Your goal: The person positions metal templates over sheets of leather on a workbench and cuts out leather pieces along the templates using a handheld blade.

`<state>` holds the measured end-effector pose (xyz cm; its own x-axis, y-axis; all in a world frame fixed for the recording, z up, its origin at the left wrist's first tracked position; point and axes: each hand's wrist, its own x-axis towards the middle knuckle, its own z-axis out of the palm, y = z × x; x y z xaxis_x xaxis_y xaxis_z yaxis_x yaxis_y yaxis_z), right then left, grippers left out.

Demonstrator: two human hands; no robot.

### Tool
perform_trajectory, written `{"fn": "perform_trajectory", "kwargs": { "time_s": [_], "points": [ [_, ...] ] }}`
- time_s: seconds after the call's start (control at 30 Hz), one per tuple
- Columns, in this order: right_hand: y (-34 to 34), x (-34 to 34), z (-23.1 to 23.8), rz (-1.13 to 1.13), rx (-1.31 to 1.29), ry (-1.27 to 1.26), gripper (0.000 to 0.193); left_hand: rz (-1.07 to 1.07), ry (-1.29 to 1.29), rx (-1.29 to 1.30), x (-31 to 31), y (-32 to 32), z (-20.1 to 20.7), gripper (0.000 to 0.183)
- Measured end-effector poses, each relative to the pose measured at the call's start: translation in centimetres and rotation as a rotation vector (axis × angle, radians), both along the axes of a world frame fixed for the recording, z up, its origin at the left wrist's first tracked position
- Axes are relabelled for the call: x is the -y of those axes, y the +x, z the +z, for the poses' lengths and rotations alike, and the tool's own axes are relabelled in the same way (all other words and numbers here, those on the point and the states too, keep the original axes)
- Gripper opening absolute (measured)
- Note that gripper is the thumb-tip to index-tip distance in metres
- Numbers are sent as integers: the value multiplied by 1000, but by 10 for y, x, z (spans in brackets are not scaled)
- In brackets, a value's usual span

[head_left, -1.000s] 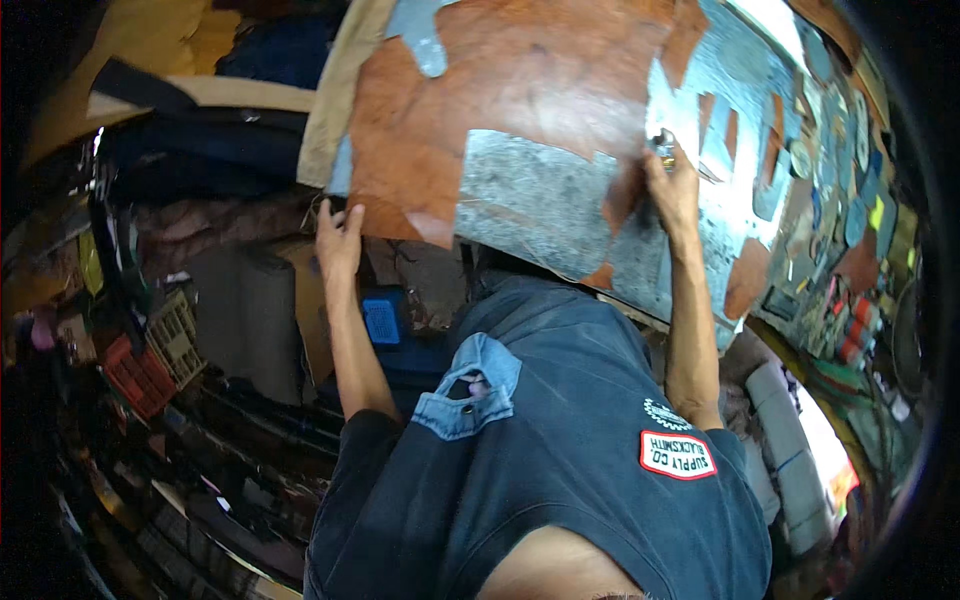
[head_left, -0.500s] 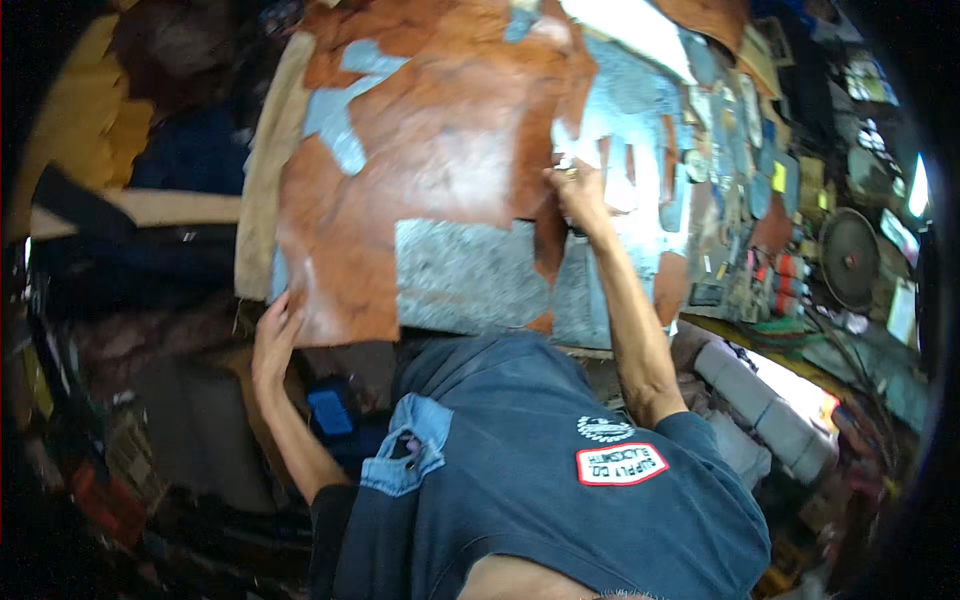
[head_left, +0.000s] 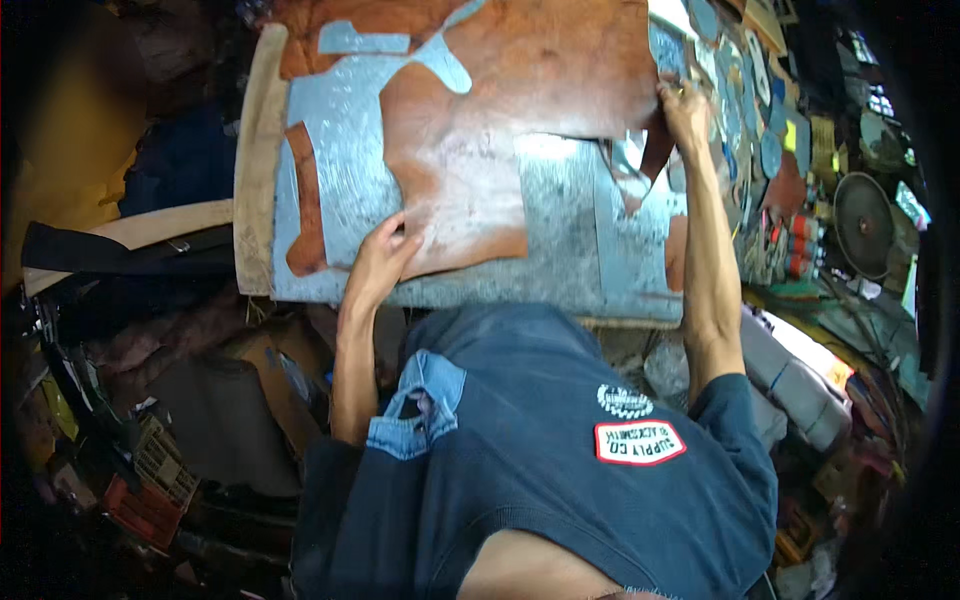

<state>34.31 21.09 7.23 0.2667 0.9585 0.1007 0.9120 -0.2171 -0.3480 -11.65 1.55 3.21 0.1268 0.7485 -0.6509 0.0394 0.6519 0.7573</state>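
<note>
A large sheet of brown leather with an irregular, cut-out outline lies over a blue-grey work board. At its lower left edge my left hand is closed on the leather, fingers bent at the rim. My right hand grips the sheet's upper right edge, where a narrow flap of leather hangs down. Left of the sheet, a narrow brown leather offcut rests on the board. Another brown piece lies near the board's right side.
A pale wooden strip borders the board on the left. Tools and scraps crowd the right side, with a round dark disc beyond them. A rolled grey bundle lies at the lower right. A cardboard box stands below the board's left side.
Both hands have moved right, and the leather sheet has shifted right with them. More of the board and the narrow offcut now show on the left.
</note>
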Motion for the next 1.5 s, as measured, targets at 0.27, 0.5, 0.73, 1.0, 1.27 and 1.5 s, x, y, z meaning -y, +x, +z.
{"fn": "perform_trajectory", "kwargs": {
  "time_s": [0.27,0.5,0.73,1.0,1.27,1.5],
  "points": [
    [-51,159,4,-48,71,-291,37,-97,-36,-229,5,-11,-8,46],
    [-78,294,-35,-60,100,-259,40,-61,-29,-226,5,-33,-6,41],
    [-98,333,-33,-97,132,-255,41,-72,114,-201,1,-20,-14,38],
    [-129,359,-18,-113,98,-304,46,-176,53,-147,-12,-20,-13,31],
    [-122,362,-27,-212,65,-294,45,-371,372,-360,-28,-9,-7,29],
    [-134,359,-29,-241,51,-267,44,26,650,-407,-44,-45,35,16]
  ]
}}
